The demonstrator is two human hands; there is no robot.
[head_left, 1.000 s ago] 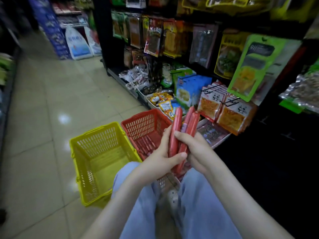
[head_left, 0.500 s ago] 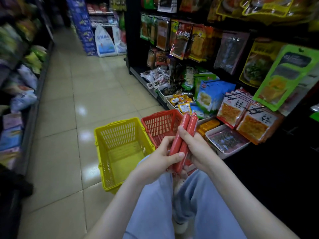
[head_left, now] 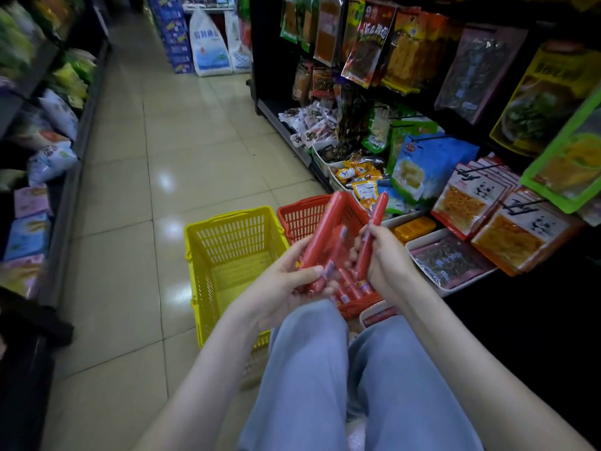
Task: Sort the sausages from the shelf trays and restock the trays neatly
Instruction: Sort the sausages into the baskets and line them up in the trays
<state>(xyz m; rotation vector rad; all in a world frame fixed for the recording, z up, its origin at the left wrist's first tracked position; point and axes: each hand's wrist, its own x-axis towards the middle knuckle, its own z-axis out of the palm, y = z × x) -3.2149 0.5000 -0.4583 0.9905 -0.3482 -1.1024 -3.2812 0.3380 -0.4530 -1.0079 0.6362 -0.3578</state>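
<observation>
The left hand (head_left: 286, 283) grips a thick red sausage (head_left: 320, 234), the right hand (head_left: 388, 258) a thinner sausage (head_left: 373, 227). Both long axes slant up and away over the red basket (head_left: 300, 214). The yellow basket (head_left: 227, 231) lies nearer the left grip.

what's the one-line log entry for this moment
left hand: grips sausage | right hand: grips second sausage | red basket: more sausages | yellow basket: alongside

A thick red sausage (head_left: 320, 236) and a thin sausage (head_left: 377, 212) tilt upward above sausages (head_left: 351, 285) in a basket (head_left: 302, 207).
</observation>
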